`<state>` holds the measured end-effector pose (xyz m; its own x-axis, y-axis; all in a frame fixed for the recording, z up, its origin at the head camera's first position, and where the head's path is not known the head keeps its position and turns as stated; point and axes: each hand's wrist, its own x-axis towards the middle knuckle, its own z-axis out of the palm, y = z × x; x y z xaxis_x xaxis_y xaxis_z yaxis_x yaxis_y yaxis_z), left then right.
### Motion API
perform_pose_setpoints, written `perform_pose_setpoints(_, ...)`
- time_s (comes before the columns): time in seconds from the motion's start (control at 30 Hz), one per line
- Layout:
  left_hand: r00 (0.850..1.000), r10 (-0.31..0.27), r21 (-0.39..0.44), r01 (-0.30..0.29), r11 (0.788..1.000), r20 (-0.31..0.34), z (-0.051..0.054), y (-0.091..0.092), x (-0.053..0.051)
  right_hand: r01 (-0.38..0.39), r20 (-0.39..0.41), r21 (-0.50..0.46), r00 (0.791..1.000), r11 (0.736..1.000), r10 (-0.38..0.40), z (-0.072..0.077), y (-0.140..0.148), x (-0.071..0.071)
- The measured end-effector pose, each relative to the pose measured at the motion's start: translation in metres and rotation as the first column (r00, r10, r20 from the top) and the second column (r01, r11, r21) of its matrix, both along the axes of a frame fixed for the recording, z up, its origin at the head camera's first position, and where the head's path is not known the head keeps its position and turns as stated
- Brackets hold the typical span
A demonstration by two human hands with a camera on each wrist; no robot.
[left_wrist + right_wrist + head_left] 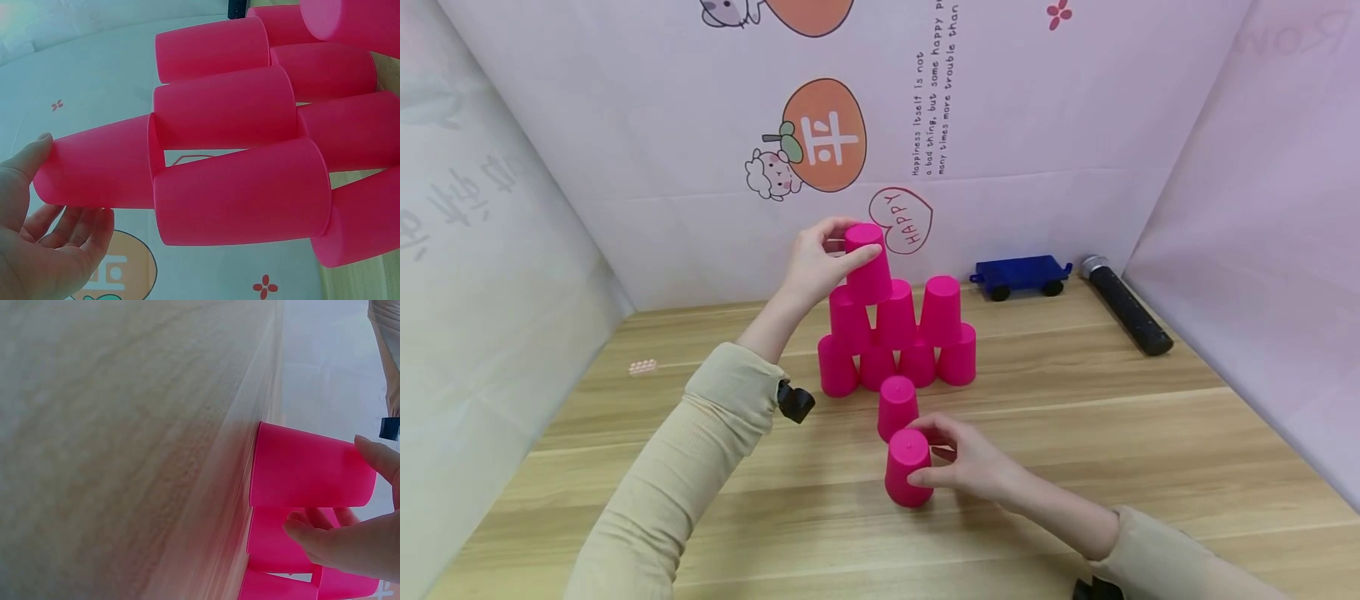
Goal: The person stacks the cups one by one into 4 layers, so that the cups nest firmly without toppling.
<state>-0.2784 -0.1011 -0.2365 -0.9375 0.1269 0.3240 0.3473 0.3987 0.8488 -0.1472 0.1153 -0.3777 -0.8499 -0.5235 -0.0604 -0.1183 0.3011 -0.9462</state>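
Upside-down pink cups form a stacked pyramid at the back of the table, with a row of several cups [957, 357] below and three cups [941, 310] above. My left hand [822, 260] grips a pink cup [869, 271] at the top left of the stack. In the left wrist view this cup [103, 165] meets the two cups under it, thumb on one side and fingers on the other. Nearer the front, my right hand [966, 460] holds another upside-down cup [907, 475], its rim on the table. Just behind it stands one more cup [897, 407].
A blue toy wagon [1021, 275] sits by the back wall, right of the stack. Beside it lies a black microphone [1127, 307]. Printed white cloth [700, 167] walls the wooden table [1075, 417] at the back and both sides.
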Motion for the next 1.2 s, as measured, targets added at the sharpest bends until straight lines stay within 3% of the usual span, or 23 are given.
perform_pose_setpoints(0.37,1.000,-0.004,0.016,0.004,1.000,0.006,-0.003,0.001,-0.002,-0.014,-0.013,-0.002,1.000,1.000,0.014,-0.001,-0.001,0.000)
perform_pose_setpoints(0.73,0.999,0.007,-0.004,-0.007,1.000,0.040,-0.004,-0.003,0.003,0.003,-0.012,-0.010,1.000,1.000,-0.003,0.000,-0.001,0.002)
perform_pose_setpoints(1.03,1.000,0.005,0.075,-0.004,0.997,-0.012,-0.009,-0.025,0.018,0.074,-0.038,0.015,0.997,0.997,-0.073,0.010,0.013,0.000)
perform_pose_setpoints(1.2,0.999,0.026,0.134,-0.019,0.991,-0.046,-0.014,-0.039,0.031,0.138,-0.119,0.036,0.984,0.990,-0.133,0.022,0.030,-0.004)
